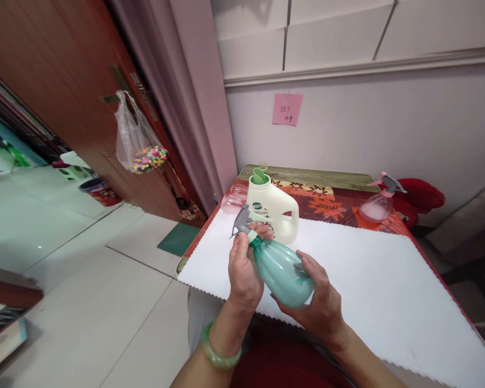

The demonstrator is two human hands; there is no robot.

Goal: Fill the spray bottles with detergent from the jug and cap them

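Between my two hands a translucent green spray bottle (283, 272) is held tilted, its grey trigger head (241, 223) pointing up and left. My left hand (246, 269) has its fingers closed around the neck, by the pale collar. Around the wide base of the bottle curls my right hand (323, 299). Just behind them a cream handled jug (283, 207) stands upright on the white mat (359, 269), with a green spout (259, 177) in its uncapped mouth. The bottle's trigger head overlaps the jug's label in view.
A pink spray bottle (378, 207) with a grey head stands at the table's back right, near a red stool (422, 194). Clear pinkish plastic (234, 198) lies left of the jug. A bag of colourful beads (141, 145) hangs from the door handle. A pink note (286, 109) is on the wall.
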